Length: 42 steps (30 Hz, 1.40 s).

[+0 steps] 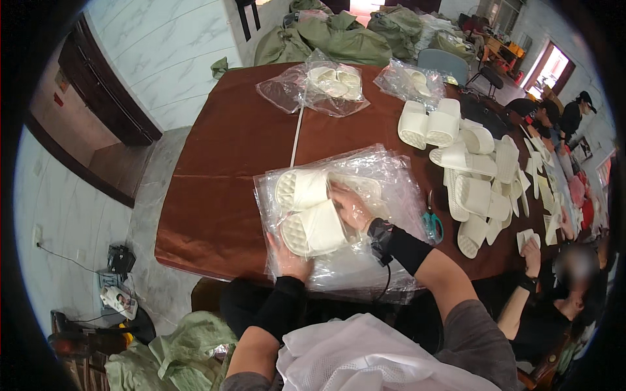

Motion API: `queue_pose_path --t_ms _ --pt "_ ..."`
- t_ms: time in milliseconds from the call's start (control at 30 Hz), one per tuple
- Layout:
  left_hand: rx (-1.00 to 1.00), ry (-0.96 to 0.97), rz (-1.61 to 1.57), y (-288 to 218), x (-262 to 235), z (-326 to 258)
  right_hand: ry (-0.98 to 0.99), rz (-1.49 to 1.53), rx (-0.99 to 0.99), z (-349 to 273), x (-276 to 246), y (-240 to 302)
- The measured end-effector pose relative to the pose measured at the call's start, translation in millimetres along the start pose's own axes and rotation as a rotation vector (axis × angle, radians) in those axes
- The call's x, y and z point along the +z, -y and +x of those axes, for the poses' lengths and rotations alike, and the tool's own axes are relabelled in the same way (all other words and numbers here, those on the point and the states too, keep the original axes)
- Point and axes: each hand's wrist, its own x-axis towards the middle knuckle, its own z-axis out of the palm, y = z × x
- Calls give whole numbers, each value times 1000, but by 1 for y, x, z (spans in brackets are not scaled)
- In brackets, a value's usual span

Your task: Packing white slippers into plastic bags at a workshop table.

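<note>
A pair of cream slippers [313,227] with quilted insoles lies side by side on a clear plastic bag [398,189], toes to the left. Their wide straps face up. My right hand [352,207] grips the pair just right of the straps, its fingertips partly hidden by the near slipper. At the near left edge, my left hand [291,260] holds the bag's film against the near slipper's side; some of its fingers are covered by plastic. Beneath this bag lie more clear bags in a stack. Teal-handled scissors [432,225] rest to the right of the stack.
Many loose cream slippers [479,195] are heaped on the brown table [218,189] to the right. Two bagged pairs [336,83] lie at the far edge. A co-worker's hand [532,259] holds a slipper at the right. Green sacks [342,39] stand beyond the table.
</note>
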Motion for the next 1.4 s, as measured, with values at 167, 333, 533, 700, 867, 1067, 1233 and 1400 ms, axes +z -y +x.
queue_pose_path --t_ms 167,333,533,700,867,1067,1233,1400 --pt "3 -4 -187 13 8 -4 20 247 -59 -13 -43 52" --pt "50 -12 -129 -4 -16 4 134 54 75 -73 -24 8" --pt "60 136 -696 60 -14 5 78 62 29 -72 -14 -5" --pt "-95 55 -549 63 -39 -34 39 -29 -49 -64 -16 19" --pt "-187 -141 -925 62 -48 -35 -5 -84 -98 -53 -18 46" --pt "-10 -280 -288 20 -67 1 -25 -111 -115 -53 -11 35" --pt "-220 -533 -727 41 -31 1 3 -177 -214 -40 -21 71" --pt "-195 -546 -424 51 -63 26 124 -209 -147 -58 -34 43"
